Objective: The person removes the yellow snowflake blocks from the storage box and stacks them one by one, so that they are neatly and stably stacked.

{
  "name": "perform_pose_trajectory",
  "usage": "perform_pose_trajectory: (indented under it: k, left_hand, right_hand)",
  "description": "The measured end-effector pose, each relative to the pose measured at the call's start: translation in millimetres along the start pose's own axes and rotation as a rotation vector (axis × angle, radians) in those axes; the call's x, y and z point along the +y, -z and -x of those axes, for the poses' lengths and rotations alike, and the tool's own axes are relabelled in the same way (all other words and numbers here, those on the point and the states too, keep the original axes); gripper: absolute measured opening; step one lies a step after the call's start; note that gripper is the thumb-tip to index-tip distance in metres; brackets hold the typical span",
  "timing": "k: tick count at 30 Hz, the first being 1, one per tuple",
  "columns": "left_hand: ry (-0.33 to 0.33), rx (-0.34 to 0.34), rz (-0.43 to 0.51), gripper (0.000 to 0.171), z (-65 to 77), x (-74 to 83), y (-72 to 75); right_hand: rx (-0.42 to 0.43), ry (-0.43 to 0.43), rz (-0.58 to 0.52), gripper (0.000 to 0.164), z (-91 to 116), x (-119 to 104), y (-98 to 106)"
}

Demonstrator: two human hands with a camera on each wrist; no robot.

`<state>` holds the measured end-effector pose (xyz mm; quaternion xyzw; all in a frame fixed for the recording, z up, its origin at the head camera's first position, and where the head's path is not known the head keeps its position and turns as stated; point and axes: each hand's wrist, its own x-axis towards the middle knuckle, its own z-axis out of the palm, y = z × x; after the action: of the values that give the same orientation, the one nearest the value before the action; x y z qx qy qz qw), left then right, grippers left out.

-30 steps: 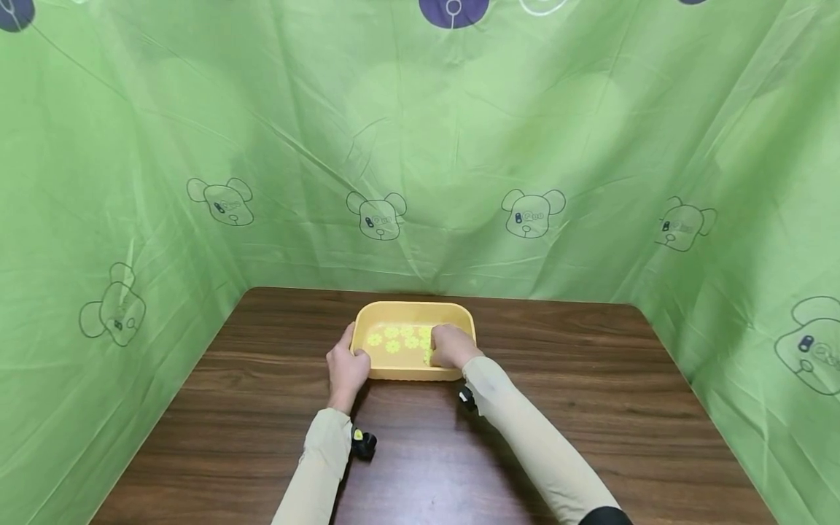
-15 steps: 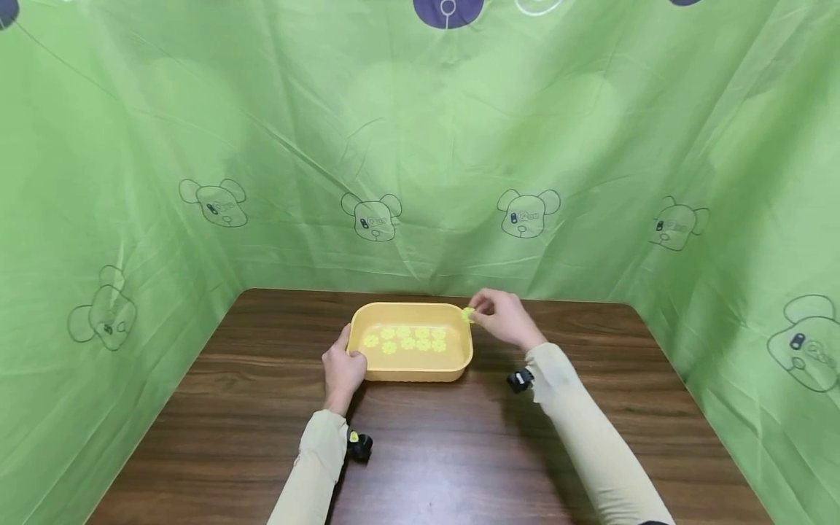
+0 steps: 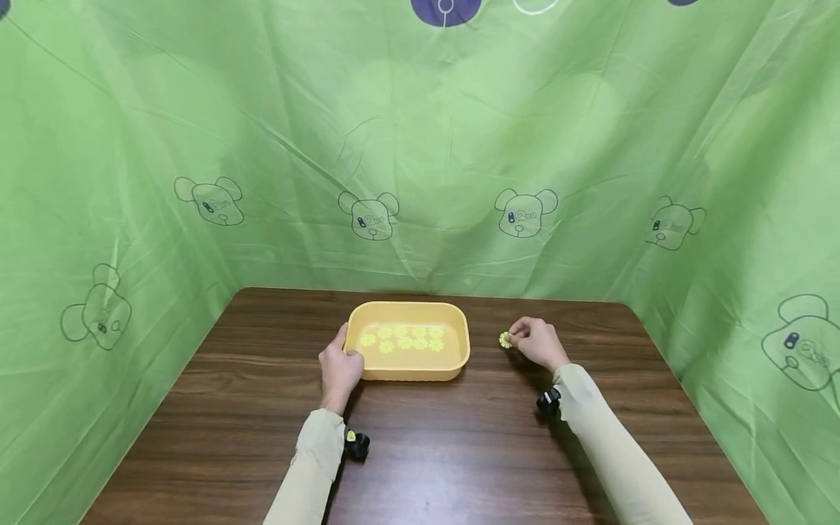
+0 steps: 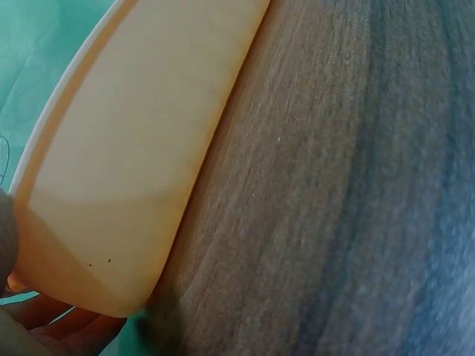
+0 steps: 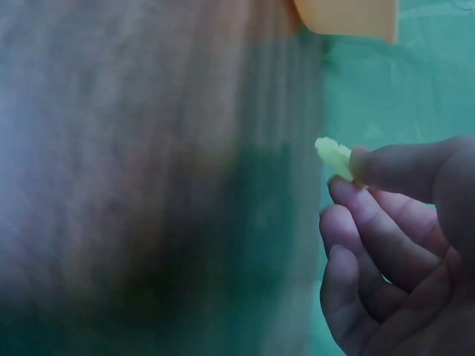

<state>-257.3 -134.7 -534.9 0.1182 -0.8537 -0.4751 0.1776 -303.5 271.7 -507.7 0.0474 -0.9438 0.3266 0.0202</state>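
Between the thumb and fingers (image 5: 378, 222) of the right hand (image 3: 539, 343) sat one yellow-green flower piece (image 3: 504, 340), pinched near its edge, other fingers loosely curled. That hand was out over the bench (image 3: 420, 459), right of the yellow tray (image 3: 413, 374) and apart from it; couldn't tell from head view whether the held piece touched down. Left hand (image 3: 340, 368) gripped the tray's near-left corner, thumb at the rim, fingers round the outside. More flower pieces (image 3: 386, 347) lay on the tray floor in two rough rows. Green sheet (image 3: 453, 146) hung behind and both sides. Risks, my read: thin piece, edge-only pinch, so it could slip or twist if the fingers shifted; a left-hand tug could slide the tray and shuffle its contents; yellow on yellow could hide one. Count: two hands, one tray, one bench, one piece pinched, about nine in the tray, right end blurry.
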Motion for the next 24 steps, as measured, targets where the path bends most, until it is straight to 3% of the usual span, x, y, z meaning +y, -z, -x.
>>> perform_pose_trajectory:
  k: [8, 24]
  left_hand:
    - [0.011, -0.008, 0.007, 0.064, 0.3, 1.3, 1.2]
    - [0.007, -0.007, 0.01, 0.065, 1.9, -1.3, -0.2]
  right_hand:
    - [-0.009, -0.056, 0.023, 0.015, 3, 7, -12]
    - [-0.03, -0.118, 0.048, 0.019, 8, 7, -15]
